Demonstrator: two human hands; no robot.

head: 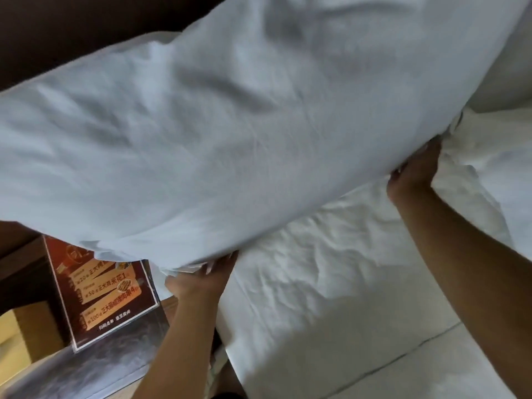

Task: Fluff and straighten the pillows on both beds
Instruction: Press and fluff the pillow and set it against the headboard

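Pillow [230,116] lifted over the bed [331,283], my left hand [201,279] gripping its near-left corner, my right hand [414,171] clamped on the near-right edge; wrinkled sheet bare beneath, sign [106,295] close left.

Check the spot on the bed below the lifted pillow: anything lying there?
Nothing visible. Both hands, left and right, grip the pillow above bare wrinkled sheet; a second pillow sits off to the right.
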